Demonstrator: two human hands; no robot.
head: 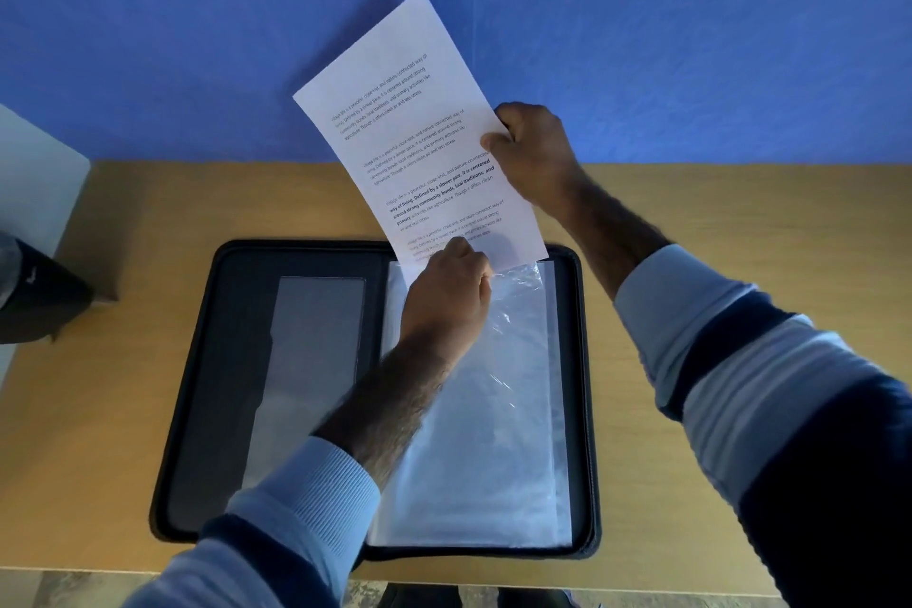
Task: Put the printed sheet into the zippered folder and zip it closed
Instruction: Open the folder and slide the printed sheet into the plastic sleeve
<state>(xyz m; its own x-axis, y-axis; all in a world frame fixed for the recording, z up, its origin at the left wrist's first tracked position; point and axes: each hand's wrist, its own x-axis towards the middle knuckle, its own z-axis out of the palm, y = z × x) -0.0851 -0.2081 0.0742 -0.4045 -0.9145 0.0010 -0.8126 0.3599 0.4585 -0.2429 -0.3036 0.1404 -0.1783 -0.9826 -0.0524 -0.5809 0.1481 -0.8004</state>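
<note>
Printed sheet (414, 133): one, held upright and tilted above the far edge of the folder; four blocks of text can be counted on it, the third partly in bold. Its lower edge is met by the mouth of the top sleeve at about 12 o'clock of the folder's right half.
Zippered folder (237, 360): one, black, laid open flat on the wooden table (98, 410); two halves are shown, the left carrying a grey clear-fronted pocket (316, 360), the right filled with clear plastic sleeves (493, 434), their number not countable.
Left hand (446, 296): closed in a pinch at the sheet's bottom edge and the sleeve's opening; which of the two is gripped cannot be told.
Right hand (535, 153): clenched on the sheet's right edge, at 3 o'clock of the paper.
Sleeves of the person: two, striped pale and dark blue.
Wall (197, 40): blue, at 12 o'clock beyond the table.
</note>
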